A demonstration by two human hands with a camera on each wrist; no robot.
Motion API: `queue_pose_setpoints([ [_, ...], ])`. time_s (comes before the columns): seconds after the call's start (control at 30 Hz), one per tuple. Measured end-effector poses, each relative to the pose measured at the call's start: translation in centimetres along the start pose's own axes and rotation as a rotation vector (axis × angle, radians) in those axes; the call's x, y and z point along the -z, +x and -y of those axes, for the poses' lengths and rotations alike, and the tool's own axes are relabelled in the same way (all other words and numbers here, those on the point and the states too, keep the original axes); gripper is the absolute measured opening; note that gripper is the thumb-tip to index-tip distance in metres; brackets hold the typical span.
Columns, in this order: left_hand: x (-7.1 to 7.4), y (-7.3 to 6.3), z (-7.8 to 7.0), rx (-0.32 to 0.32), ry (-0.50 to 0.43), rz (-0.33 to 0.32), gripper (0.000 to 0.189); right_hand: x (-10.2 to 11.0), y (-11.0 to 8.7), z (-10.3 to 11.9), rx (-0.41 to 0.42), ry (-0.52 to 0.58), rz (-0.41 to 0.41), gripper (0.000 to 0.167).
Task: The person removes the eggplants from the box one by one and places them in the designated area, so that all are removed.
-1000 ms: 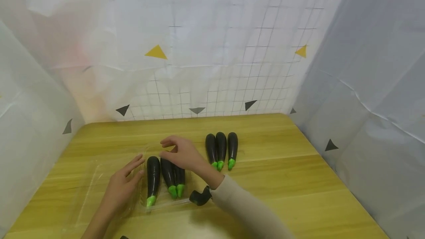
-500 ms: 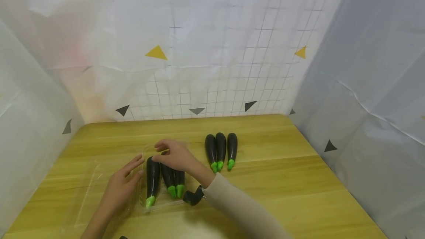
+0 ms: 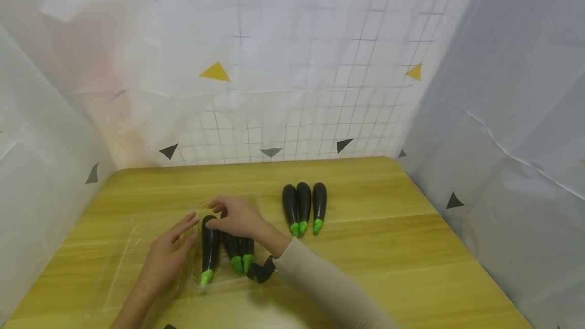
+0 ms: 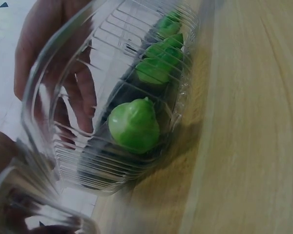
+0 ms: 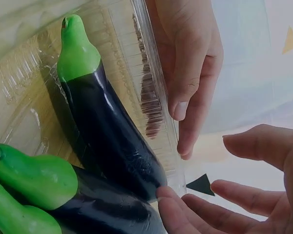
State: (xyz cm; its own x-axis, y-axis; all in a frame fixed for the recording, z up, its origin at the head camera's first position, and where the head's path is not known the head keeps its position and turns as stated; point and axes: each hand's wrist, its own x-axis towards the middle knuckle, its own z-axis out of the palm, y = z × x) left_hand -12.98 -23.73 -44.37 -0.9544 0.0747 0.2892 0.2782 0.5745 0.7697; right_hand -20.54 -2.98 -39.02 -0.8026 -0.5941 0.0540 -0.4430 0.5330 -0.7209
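Three dark eggplants with green stem ends lie side by side in a clear plastic container (image 3: 228, 284). My right hand (image 3: 237, 217) is over their far ends, fingers loosely bent and thumb apart. In the right wrist view, its fingertips (image 5: 167, 207) are right at the blunt end of the leftmost eggplant (image 5: 112, 131), with nothing gripped. Beside it in the head view, the other two eggplants (image 3: 232, 249) lie partly hidden beneath that hand. My left hand (image 3: 166, 253) rests along the container's left wall, fingers extended; the right wrist view shows its thumb at the rim.
The container's clear lid (image 3: 120, 263) lies folded out to the left on the wooden table (image 3: 388, 268). Three more eggplants (image 3: 303, 204) lie on the table behind and to the right. White sheeting (image 3: 292, 65) encloses the back and sides.
My right hand has moved left and slightly nearer, from over the two right eggplants in the container toward the leftmost one. My left hand and the eggplants stay in place.
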Motion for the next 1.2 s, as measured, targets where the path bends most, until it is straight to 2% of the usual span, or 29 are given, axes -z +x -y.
queue_pose_setpoints([
  [0.3,-0.1,0.0,0.1,-0.013,0.004,-0.004,0.041,-0.2,0.4,-0.5,-0.066,0.066,-0.015,0.047],
  [0.47,-0.2,-0.1,0.5,-0.026,0.01,-0.004,0.04,-0.3,0.5,-1.1,-0.092,0.022,-0.041,0.046],
  [0.67,-0.2,-0.1,0.5,-0.035,0.021,-0.007,0.04,-0.3,1.0,-1.8,-0.077,-0.071,-0.047,0.044],
  [0.93,-0.2,-0.1,0.3,-0.03,0.016,-0.014,0.04,-0.5,1.4,-2.8,-0.049,-0.086,-0.032,0.045],
  [1.1,-0.1,-0.1,0.1,-0.019,0.009,-0.009,0.04,-0.4,1.5,-3.2,-0.036,-0.079,-0.003,0.053],
  [1.2,-0.1,-0.1,0.0,-0.014,0.005,-0.003,0.041,-0.3,1.4,-3.2,0.007,-0.185,0.017,0.059],
])
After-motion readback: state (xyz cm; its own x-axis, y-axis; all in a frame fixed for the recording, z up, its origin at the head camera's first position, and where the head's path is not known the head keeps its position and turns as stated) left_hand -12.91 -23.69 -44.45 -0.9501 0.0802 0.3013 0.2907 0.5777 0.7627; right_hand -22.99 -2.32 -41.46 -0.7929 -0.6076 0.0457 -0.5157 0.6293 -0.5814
